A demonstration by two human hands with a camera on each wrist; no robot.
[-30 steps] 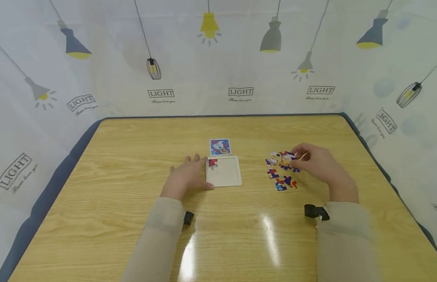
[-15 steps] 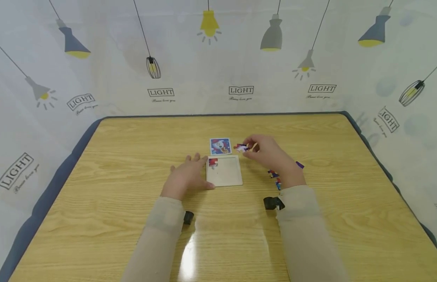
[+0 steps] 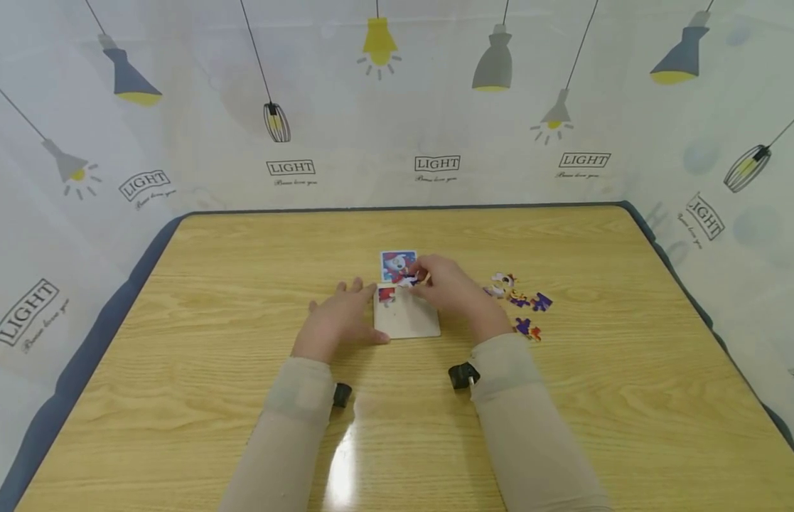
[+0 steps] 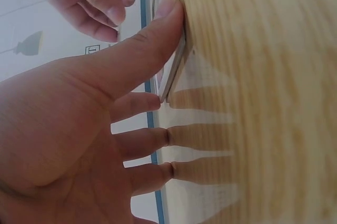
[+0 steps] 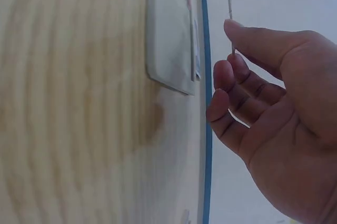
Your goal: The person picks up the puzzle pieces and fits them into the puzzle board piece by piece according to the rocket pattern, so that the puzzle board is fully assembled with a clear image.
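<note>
The right hand [image 3: 446, 284] pinches a puzzle piece [image 3: 406, 281] above the 12 o'clock edge of the tray [image 3: 409, 324], which lies toward its 8 o'clock. The left hand [image 3: 340, 321], fingers spread, touches the tray's 9 o'clock side. The piece's long axis is unclear.

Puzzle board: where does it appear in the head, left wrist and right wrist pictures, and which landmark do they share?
Head: puzzle board near centre, just below the picture card.
Left wrist: puzzle board upper middle, nearly edge-on, partly hidden.
Right wrist: puzzle board upper middle, one rounded corner showing.
Shared landmark: the right hand.
</note>
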